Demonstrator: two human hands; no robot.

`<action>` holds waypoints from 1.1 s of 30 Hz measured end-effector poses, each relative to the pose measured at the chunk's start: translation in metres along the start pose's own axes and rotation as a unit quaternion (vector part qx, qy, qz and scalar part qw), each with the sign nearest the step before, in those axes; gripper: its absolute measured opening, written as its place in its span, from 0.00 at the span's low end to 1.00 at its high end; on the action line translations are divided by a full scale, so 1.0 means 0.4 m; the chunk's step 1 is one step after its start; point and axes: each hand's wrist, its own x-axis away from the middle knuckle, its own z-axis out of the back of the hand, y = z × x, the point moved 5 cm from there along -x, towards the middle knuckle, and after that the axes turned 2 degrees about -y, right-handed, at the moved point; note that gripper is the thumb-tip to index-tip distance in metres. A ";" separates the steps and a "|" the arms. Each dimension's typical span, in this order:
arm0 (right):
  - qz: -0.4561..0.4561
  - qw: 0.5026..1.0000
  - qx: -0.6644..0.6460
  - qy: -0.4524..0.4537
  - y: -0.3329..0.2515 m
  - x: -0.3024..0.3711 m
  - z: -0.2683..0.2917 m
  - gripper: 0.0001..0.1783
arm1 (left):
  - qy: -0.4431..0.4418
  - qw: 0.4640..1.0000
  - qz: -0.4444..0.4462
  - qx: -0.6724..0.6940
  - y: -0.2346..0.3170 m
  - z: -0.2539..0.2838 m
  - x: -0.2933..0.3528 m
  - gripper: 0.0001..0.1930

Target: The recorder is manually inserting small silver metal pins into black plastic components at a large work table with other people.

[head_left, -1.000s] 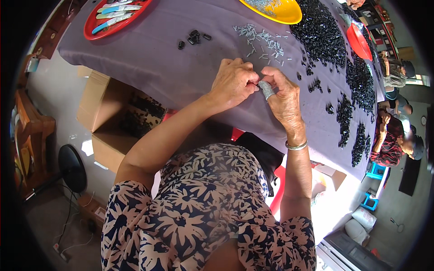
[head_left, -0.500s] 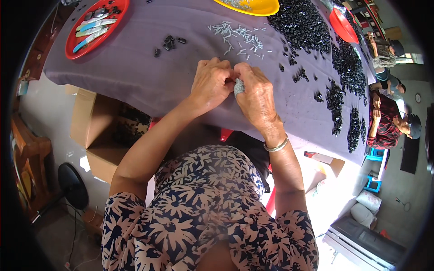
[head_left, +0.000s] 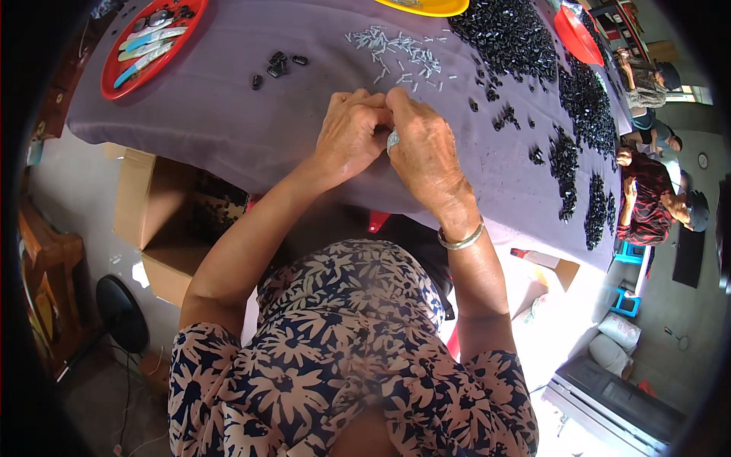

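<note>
My left hand [head_left: 351, 133] and my right hand [head_left: 423, 145] meet fingertip to fingertip above the near part of the purple tablecloth [head_left: 228, 99]. Both are closed in a pinch; whatever lies between the fingers is hidden. A pale grey wrap [head_left: 393, 141] covers a finger of the right hand, and a metal bangle [head_left: 462, 238] circles that wrist. Just beyond my hands lies a scatter of small clear pins [head_left: 403, 53]. To their left sit several small black pieces [head_left: 279, 64], apart from a large heap of similar black parts [head_left: 510, 42] at the right.
A red tray [head_left: 110, 84] with several pale-and-blue-handled tools [head_left: 152, 47] stands at the far left. At the far edge are a yellow dish [head_left: 434, 7] and a red dish [head_left: 577, 38]. An opened cardboard box [head_left: 171, 266] is below the table. Other people [head_left: 647, 194] sit along the right.
Both hands have shifted slightly left and away from me, still pressed together. The right hand has turned a little, so less of the finger wrap shows. The view has moved slightly.
</note>
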 end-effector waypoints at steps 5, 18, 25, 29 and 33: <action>-0.006 0.999 -0.035 0.026 0.021 0.025 -0.003 0.12 | -0.005 1.000 -0.009 -0.029 0.007 0.000 0.001 0.08; -0.092 0.992 -0.083 0.001 0.069 0.030 0.007 0.04 | 0.043 0.999 -0.033 -0.006 0.007 0.005 -0.010 0.05; -0.099 0.990 -0.100 0.021 0.079 0.036 -0.002 0.04 | 0.016 0.999 -0.021 -0.026 0.004 -0.002 -0.017 0.06; -0.094 0.985 -0.143 0.019 0.096 0.045 0.003 0.05 | 0.005 1.000 -0.002 -0.008 -0.005 -0.005 -0.010 0.05; -0.153 0.953 -0.256 0.047 0.175 0.103 0.036 0.05 | -0.002 0.999 0.003 0.041 -0.015 -0.011 -0.002 0.04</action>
